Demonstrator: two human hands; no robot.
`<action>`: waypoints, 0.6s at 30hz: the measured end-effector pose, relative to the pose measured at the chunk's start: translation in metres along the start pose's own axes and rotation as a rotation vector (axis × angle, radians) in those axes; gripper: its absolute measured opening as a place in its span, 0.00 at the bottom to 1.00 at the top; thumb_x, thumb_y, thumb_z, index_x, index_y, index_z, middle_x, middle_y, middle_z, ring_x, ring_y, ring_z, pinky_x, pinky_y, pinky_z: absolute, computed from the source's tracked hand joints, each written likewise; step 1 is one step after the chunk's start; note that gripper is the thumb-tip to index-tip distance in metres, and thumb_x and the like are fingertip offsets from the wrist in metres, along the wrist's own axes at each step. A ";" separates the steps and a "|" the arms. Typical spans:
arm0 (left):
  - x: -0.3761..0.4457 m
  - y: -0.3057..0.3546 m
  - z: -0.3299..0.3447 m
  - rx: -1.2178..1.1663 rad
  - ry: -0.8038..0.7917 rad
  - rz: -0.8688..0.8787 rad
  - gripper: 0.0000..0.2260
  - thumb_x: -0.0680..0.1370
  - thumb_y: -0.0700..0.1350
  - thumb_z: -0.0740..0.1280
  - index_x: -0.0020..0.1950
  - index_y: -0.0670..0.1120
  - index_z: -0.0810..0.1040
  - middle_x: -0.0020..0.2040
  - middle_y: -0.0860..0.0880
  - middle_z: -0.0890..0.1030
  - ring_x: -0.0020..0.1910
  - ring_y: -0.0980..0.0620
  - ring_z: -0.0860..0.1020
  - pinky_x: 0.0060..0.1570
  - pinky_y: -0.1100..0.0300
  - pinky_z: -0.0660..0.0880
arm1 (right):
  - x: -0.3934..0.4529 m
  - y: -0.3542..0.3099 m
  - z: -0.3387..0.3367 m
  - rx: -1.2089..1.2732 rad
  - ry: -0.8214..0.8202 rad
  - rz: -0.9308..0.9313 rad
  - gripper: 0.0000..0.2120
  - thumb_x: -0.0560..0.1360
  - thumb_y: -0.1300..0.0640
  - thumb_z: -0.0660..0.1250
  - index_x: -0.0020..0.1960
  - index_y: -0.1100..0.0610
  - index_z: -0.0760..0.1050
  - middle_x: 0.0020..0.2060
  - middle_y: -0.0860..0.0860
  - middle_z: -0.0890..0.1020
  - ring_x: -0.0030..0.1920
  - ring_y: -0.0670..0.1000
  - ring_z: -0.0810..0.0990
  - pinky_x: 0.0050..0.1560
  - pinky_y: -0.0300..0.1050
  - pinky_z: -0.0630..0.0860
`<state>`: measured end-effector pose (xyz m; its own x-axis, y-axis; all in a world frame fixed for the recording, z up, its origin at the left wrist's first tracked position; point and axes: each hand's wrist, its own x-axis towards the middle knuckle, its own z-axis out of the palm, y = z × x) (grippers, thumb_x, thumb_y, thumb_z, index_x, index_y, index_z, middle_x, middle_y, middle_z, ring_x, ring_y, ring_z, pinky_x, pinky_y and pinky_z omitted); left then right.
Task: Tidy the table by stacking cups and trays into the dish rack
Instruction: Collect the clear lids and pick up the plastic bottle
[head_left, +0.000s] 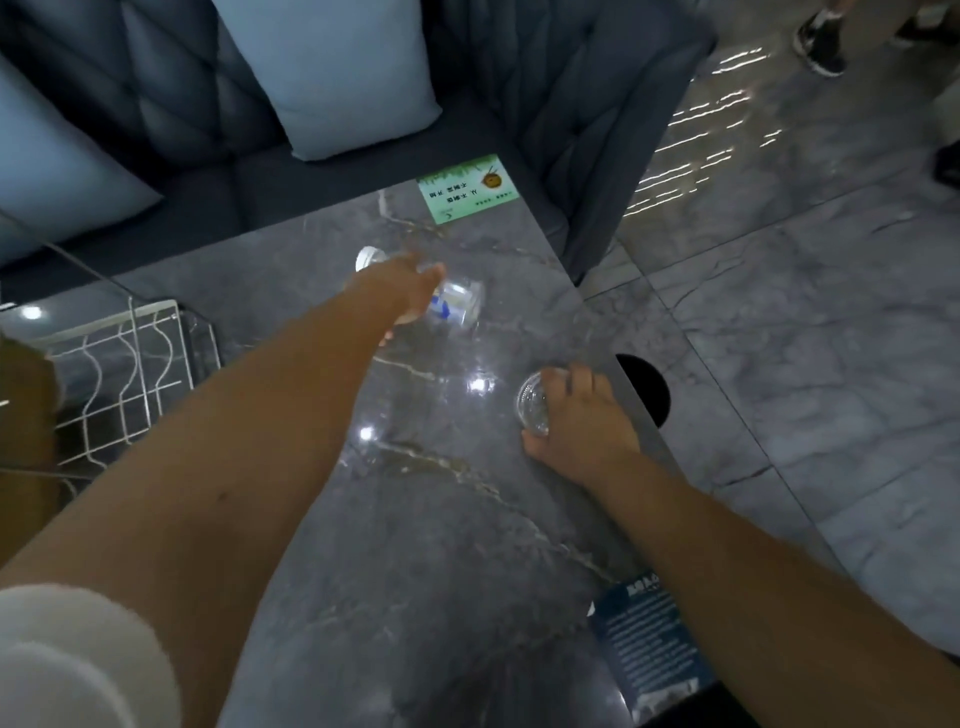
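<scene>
Left hand reaches far across the table, gripping a tilted clear cup. Right hand, near the right edge, grips a second cup. Rack at left.

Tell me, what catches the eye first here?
Two bare arms stretch over a glossy grey marble table. The left hand grips a clear plastic cup at mid-table, and the right hand grips another clear cup near the right edge. A white wire dish rack stands at left.
</scene>
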<state>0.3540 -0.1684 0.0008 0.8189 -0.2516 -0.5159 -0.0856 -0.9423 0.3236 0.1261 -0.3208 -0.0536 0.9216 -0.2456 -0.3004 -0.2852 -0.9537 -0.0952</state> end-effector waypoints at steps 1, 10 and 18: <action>-0.004 -0.006 0.004 0.045 -0.051 0.036 0.27 0.80 0.63 0.52 0.76 0.54 0.57 0.65 0.40 0.74 0.51 0.36 0.80 0.44 0.46 0.80 | 0.000 0.001 0.001 -0.005 -0.003 -0.001 0.39 0.70 0.37 0.61 0.74 0.56 0.55 0.67 0.62 0.62 0.64 0.63 0.63 0.63 0.57 0.71; -0.068 -0.078 0.037 0.069 -0.356 0.336 0.33 0.81 0.49 0.61 0.72 0.74 0.43 0.80 0.49 0.53 0.75 0.45 0.61 0.69 0.53 0.61 | -0.010 0.001 0.002 -0.013 -0.038 0.002 0.39 0.70 0.37 0.61 0.74 0.56 0.54 0.69 0.62 0.60 0.64 0.63 0.63 0.63 0.56 0.69; -0.126 -0.099 0.076 -0.153 -0.147 0.148 0.37 0.74 0.52 0.68 0.77 0.54 0.50 0.68 0.46 0.74 0.55 0.47 0.78 0.50 0.57 0.76 | -0.056 -0.012 0.011 -0.015 -0.074 -0.009 0.38 0.69 0.39 0.62 0.72 0.55 0.57 0.66 0.62 0.65 0.64 0.62 0.66 0.63 0.57 0.69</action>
<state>0.2162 -0.0598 -0.0268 0.7116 -0.4238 -0.5604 -0.1017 -0.8513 0.5147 0.0750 -0.2937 -0.0465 0.9019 -0.2238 -0.3695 -0.2725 -0.9584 -0.0846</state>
